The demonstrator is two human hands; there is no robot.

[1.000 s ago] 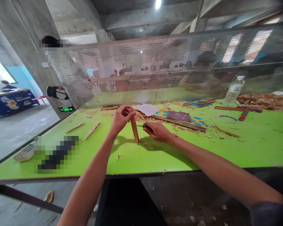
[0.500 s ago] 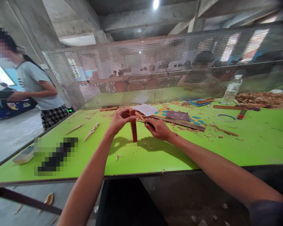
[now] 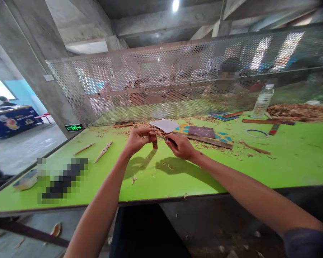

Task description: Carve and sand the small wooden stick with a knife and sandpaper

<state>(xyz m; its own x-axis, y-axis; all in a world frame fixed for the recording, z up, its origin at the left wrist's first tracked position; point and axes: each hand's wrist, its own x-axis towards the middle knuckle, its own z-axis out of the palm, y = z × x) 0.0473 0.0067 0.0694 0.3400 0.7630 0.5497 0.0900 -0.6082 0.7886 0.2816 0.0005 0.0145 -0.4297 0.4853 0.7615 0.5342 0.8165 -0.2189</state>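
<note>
- Left hand [image 3: 136,140] was clamped on a small wooden stick [image 3: 154,140], held up over the green surface [image 3: 161,179]
- Right hand [image 3: 181,146] gripped a dark-handled knife [image 3: 170,141] just beside it, hands almost touching
- Wood shavings [image 3: 131,126] lay behind, sandpaper [image 3: 201,132] farther right

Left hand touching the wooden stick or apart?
Touching. The head view shows the left hand curled around the wooden stick, with the hand pressed against the stick's side and no gap between them.
</note>
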